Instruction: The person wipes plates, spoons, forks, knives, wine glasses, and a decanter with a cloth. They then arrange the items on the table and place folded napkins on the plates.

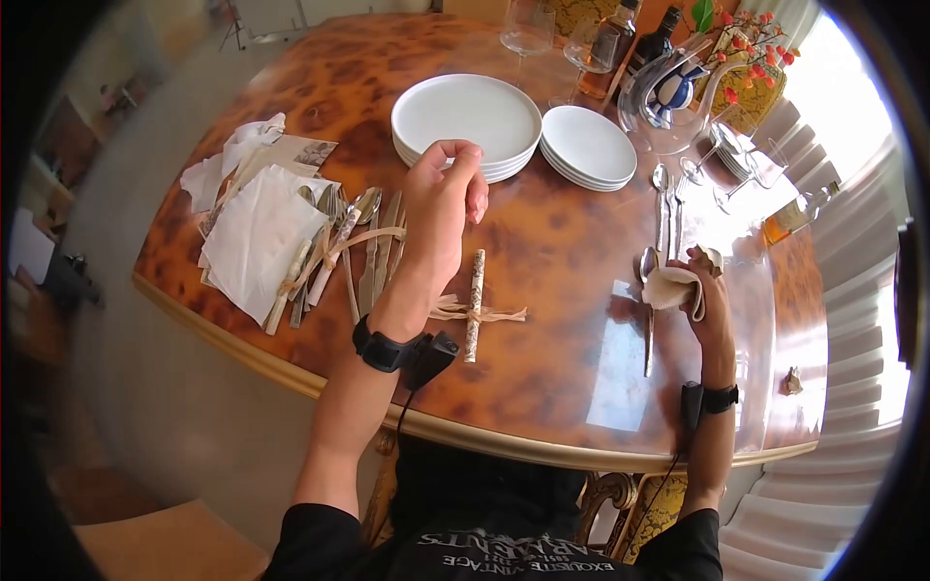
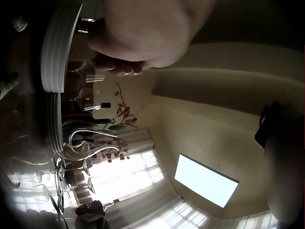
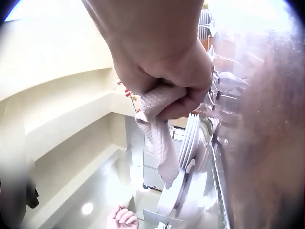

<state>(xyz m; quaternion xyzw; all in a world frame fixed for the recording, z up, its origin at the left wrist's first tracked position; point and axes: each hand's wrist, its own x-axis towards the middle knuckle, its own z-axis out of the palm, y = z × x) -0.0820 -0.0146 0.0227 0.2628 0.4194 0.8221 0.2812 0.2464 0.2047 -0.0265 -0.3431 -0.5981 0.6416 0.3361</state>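
I see a person at a glossy brown counter [image 1: 552, 397]. The right hand [image 1: 712, 302] grips a pale folded cloth [image 1: 670, 289], its fingers curled round it, over the right part of the counter. One spoon [image 1: 648, 339] lies just beside the cloth; whether they touch, I cannot tell. The left hand [image 1: 441, 218] is raised with loosely bent fingers and holds nothing, near the stack of large white plates [image 1: 465, 111]. Small white plates [image 1: 588, 143] stand next to these. Below the left hand lies a patterned roll [image 1: 475, 329], tied with a ribbon [image 1: 506, 316]. More cutlery [image 1: 370, 266] lies beside white napkins [image 1: 263, 232]. On the black shirt [image 1: 484, 542] I can read "EXQUISITE VINTAGE" and "ARMENTS", upside down. The labels of the bottles [image 1: 610, 46] are too small for reading.
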